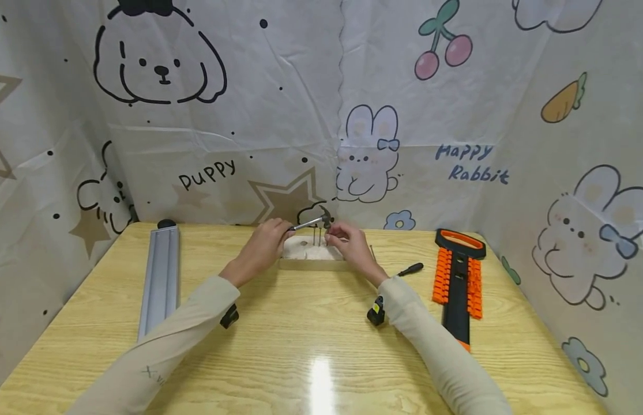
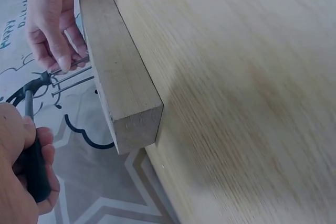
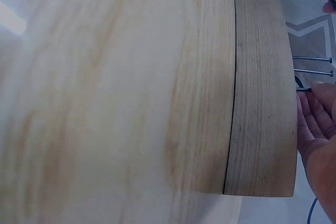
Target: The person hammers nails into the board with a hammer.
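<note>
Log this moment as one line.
left hand: grips hammer | hammer head: near nail tops | right hand: pinches nail at wooden block | two neighbouring nails: standing in block

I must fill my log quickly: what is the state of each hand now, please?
Left hand: closed, holding the claw hammer.
Right hand: closed, pinching a nail at the wooden block.

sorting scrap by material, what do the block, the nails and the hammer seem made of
Block: wood, apparently bare, matte, visible grain. Nails: likely steel, grey, faint shine. Hammer: silvery, shiny shaft looks metal; black grip perhaps rubber or plastic.
</note>
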Available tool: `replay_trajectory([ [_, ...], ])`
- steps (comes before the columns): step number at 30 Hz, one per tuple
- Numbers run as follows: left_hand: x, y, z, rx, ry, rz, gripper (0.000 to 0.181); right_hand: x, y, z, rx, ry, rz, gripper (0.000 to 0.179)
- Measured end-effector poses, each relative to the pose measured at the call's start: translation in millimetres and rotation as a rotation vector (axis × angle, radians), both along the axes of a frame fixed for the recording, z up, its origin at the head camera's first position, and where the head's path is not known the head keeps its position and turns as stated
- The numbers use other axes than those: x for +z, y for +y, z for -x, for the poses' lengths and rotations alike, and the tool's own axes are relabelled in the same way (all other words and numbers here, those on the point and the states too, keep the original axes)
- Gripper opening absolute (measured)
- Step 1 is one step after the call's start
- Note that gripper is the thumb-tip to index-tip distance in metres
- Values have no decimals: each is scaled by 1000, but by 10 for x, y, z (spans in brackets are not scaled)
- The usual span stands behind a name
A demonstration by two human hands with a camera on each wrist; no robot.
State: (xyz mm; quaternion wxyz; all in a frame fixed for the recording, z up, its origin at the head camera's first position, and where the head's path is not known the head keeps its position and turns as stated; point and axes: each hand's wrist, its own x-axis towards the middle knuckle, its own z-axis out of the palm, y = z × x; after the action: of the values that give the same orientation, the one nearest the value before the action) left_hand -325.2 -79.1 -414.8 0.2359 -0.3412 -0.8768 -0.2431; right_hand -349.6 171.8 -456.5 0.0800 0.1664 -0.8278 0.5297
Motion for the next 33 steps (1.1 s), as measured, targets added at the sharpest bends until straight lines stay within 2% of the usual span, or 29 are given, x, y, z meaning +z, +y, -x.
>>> replay_trajectory([
  [9,35,3,-11,-2,-12,4,19,-3,-10,-6,9,6,9,15],
  [12,57,3,-5,3,20,4,19,-11,-9,-3,13,7,14,17],
  [16,97,26,21,2,66,-92,18,-7,-2,-7,8,-6,3,19],
  [18,105,41,38,2,63,-119,18,-3,3,-5,5,-10,1,19],
  [19,108,41,35,-1,48,-109,18,-3,-1,-7,3,-11,-1,19],
  [24,89,48,38,7,29,129,18,-20,-16,13,-6,-7,-3,17],
  [26,91,51,39,4,26,145,18,-30,-19,19,-7,-5,-4,18],
  [30,125,54,37,-5,35,19,19,-27,-21,8,-8,-6,-7,19],
  [33,147,56,40,-2,65,-11,19,-16,-15,-12,-5,-3,-6,20],
])
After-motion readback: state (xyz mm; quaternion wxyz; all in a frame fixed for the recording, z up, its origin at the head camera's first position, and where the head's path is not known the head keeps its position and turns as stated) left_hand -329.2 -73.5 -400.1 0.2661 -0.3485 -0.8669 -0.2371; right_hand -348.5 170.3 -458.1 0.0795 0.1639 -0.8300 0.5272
